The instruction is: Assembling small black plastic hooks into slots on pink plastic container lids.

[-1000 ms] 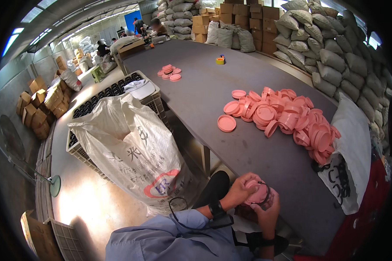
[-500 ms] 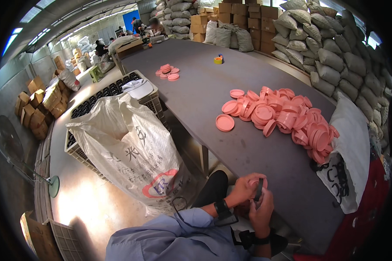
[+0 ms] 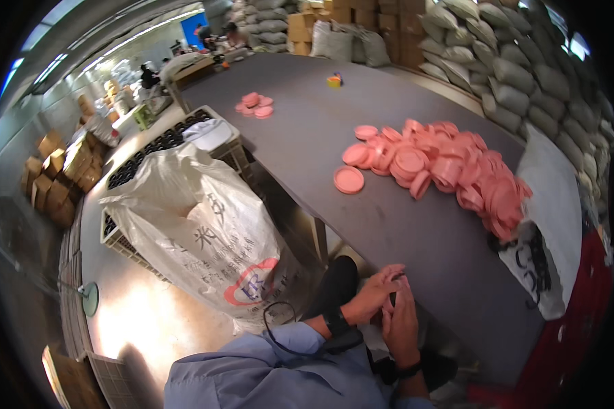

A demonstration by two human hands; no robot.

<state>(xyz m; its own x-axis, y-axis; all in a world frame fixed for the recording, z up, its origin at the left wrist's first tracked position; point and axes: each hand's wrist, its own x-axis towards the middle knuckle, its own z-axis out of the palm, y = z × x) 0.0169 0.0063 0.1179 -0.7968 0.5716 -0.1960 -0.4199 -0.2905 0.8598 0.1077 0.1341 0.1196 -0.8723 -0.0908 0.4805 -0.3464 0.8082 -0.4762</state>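
Observation:
Close to the table's near edge, my left hand (image 3: 371, 297) and my right hand (image 3: 401, 328) close together around a small round pink lid with a black band (image 3: 393, 298). Fingers cover most of it, so only a dark sliver and a little pink show. Farther up the table lies a large heap of pink round lids (image 3: 446, 167), with one lid (image 3: 348, 180) flat at its near left. A smaller group of pink lids (image 3: 255, 104) sits near the table's left edge.
A white woven sack (image 3: 205, 238) stands open left of the grey table (image 3: 280, 136), before a crate of black parts (image 3: 150, 153). Another sack with black rings (image 3: 531, 262) lies at the right. A yellow tape roll (image 3: 333, 82) sits far off. Stacked sacks (image 3: 515, 75) line the back.
Both hands have closed more tightly over the pink lid and its black band, hiding most of it. The whole view has shifted slightly.

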